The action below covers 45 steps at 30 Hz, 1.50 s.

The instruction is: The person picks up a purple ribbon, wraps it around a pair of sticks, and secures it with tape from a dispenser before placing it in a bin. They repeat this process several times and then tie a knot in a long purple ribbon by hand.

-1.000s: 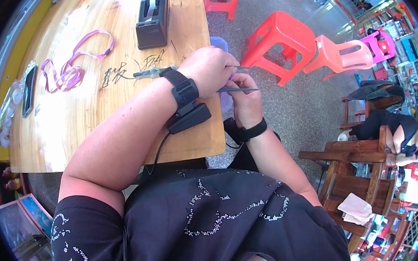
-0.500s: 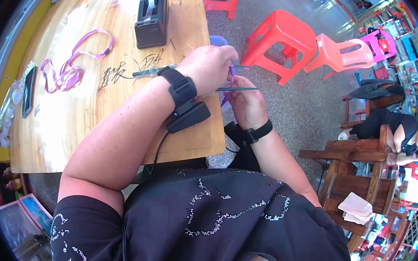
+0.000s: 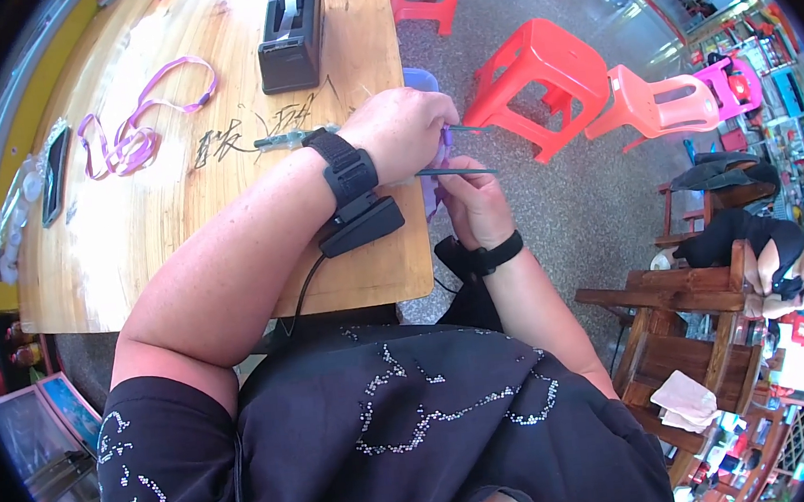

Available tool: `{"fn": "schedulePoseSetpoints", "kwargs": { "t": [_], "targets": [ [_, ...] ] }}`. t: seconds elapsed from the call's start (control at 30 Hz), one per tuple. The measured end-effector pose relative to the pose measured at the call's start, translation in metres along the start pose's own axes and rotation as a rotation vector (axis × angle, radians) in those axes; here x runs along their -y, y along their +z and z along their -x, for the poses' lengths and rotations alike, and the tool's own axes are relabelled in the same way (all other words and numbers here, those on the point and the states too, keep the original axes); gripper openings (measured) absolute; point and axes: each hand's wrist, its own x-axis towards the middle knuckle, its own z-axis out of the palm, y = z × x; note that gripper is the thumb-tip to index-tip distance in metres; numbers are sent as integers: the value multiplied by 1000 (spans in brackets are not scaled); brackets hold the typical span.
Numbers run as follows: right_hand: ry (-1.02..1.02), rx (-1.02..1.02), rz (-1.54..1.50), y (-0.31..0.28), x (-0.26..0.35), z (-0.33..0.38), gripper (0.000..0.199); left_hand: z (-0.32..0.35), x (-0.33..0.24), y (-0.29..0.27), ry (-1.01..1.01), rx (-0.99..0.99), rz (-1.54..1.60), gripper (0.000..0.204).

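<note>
Past the table's right edge, my left hand (image 3: 408, 128) is closed, its fingertips pinched over a soft purple strip (image 3: 448, 139). A thin dark-green stick pokes out beyond those fingers. Just below, my right hand (image 3: 480, 204) is also closed, thumb and fingers pressed at a second thin dark stick (image 3: 467, 171) and the purple strip hanging there. My left hand and wrist partly hide where the strip and sticks meet. A greenish, partly clear slim piece (image 3: 282, 140) lies on the table behind my left wrist.
On the wooden table (image 3: 162, 243) are a black tape dispenser (image 3: 293, 41), a purple lanyard (image 3: 130, 146) and a phone (image 3: 55, 176). A red stool (image 3: 548, 66) and pink chair (image 3: 662, 104) stand at the right. Farther right, a person (image 3: 756, 249) is near wooden furniture.
My right hand has turned and its fingers have shifted slightly down, away from the left hand's fingertips. More of the purple strip shows between them. My left hand has hardly moved.
</note>
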Motion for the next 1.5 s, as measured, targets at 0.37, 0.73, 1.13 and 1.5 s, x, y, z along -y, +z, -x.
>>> {"fn": "schedulePoseSetpoints", "kwargs": {
  "t": [0.37, 0.73, 1.13, 1.5],
  "targets": [
    [-89, 8, 108, -3, -8, -5, 9, 0, 0, 0, 8, 18, -19, 20],
    [-174, -24, 188, 7, -2, -9, 12, 0, -1, -2, -25, 19, 65, 19],
    [-102, -99, 0, 15, 3, 9, 8, 1, -2, -2, -5, 16, -24, 22],
    [-105, -192, 46, 26, 4, 21, 9, 1, 0, -1, -5, -1, 2, 20]
  ]
}}
